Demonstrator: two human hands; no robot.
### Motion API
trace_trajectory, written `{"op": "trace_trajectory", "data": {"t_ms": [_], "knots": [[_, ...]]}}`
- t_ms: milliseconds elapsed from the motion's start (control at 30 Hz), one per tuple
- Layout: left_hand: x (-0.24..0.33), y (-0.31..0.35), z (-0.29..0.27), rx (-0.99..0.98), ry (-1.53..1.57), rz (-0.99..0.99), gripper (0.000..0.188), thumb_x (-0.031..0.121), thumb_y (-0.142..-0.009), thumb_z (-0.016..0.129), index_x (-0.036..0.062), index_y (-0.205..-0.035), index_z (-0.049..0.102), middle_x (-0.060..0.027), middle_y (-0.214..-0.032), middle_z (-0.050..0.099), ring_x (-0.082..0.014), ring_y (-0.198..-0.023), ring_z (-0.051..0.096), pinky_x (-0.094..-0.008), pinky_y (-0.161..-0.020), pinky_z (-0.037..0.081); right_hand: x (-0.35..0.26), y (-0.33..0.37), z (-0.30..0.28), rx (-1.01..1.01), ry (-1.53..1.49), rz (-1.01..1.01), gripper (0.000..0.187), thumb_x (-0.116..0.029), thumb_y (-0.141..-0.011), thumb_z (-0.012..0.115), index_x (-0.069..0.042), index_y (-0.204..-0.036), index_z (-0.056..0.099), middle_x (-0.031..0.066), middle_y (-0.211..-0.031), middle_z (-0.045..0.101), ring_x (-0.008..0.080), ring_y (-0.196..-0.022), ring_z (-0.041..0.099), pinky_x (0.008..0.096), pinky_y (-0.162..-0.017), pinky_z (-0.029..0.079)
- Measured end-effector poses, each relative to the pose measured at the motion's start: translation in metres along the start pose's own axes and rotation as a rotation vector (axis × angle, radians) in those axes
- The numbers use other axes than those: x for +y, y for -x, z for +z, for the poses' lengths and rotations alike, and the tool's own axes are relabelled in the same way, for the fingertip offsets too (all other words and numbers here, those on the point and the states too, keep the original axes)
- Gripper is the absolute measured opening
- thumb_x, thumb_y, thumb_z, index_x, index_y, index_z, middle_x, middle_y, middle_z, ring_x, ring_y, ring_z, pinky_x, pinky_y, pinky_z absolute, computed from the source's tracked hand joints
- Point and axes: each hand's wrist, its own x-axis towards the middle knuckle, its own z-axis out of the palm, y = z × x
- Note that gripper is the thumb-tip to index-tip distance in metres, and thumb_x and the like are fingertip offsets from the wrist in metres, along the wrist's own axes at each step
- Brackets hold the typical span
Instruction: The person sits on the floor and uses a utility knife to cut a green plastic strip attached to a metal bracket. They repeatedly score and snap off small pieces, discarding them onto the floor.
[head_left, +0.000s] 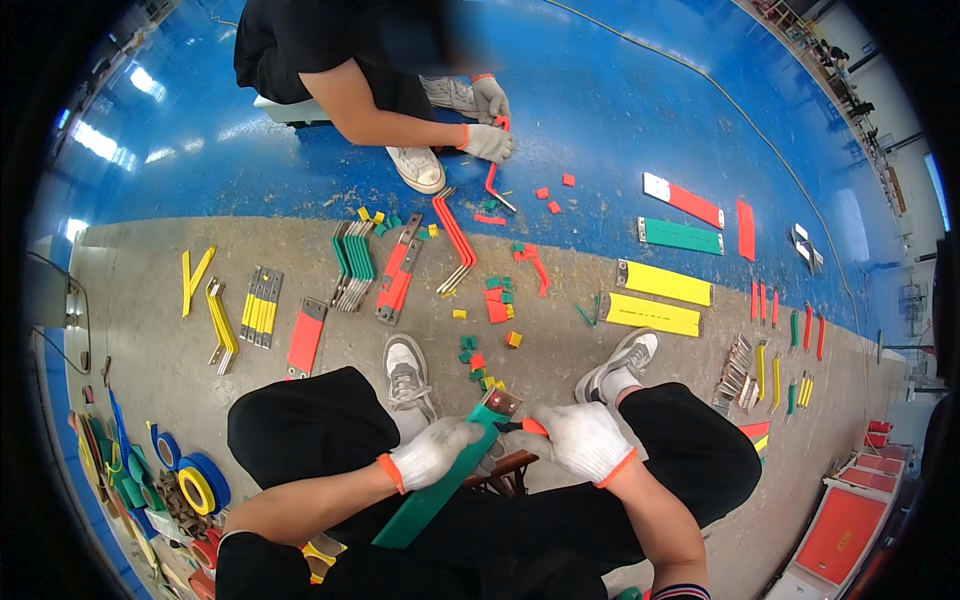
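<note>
**Both hands on green-sleeved bar, over the lap**

Left hand, white glove with orange cuff, closed around the middle of a green-sleeved flat bar; forearm enters from lower left, bent across the thigh. Right hand, same glove, curled shut around a small orange-handled tool whose tip meets the bar just below its bare metal end; forearm rises from the lower right, wrist turned inward.

Bar held above the lap, between the knees. Long axis diagonal: lower end down-left toward the body, upper metal end up-right, away from the body and toward the floor ahead. Green sleeve covers nearly the whole length; only the top end shows bare.

Seated, black trousers, grey sneakers planted on grey concrete floor. Small red, green and yellow offcuts scattered just ahead of the feet. Rolls of coloured tape at left. Second person crouched opposite, gloved hands on a bent red bar.
</note>
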Motion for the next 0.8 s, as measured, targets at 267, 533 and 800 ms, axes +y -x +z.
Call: {"op": "trace_trajectory", "data": {"t_ms": [267,533,800], "knots": [[-0.001,0.004,0.008,-0.042,0.154,-0.044,0.047,0.035,-0.106,0.045,-0.0062,-0.117,0.065,-0.0248,-0.095,0.067,-0.0266,-0.093,0.066,-0.0429,-0.085,0.05,0.0,0.001,-0.01,-0.123,-0.302,0.02,0.037,-0.046,-0.099,0.067,-0.009,-0.097,0.067,0.0217,-0.078,0.069,0.0436,-0.071,0.068,0.0541,-0.062,0.051],[0.026,0.013,0.013,0.03,-0.186,-0.029,0.046,0.029,-0.106,0.047,-0.0044,-0.136,0.055,-0.0291,-0.1,0.069,-0.0415,-0.094,0.069,-0.0459,-0.086,0.053,-0.007,-0.003,0.011,-0.102,-0.43,-0.027,0.031,-0.039,-0.1,0.067,-0.009,-0.106,0.066,0.0233,-0.079,0.068,0.0449,-0.073,0.067,0.0537,-0.062,0.051],[0.045,0.021,0.011,0.058,-0.267,0.115,0.036,0.026,-0.105,0.049,-0.0032,-0.125,0.058,-0.0299,-0.097,0.067,-0.0482,-0.091,0.066,-0.05,-0.082,0.052,-0.012,-0.006,0.006,-0.088,-0.45,0.009,0.033,-0.039,-0.099,0.07,-0.007,-0.099,0.066,0.0232,-0.077,0.066,0.0445,-0.072,0.067,0.0525,-0.061,0.051]]}}
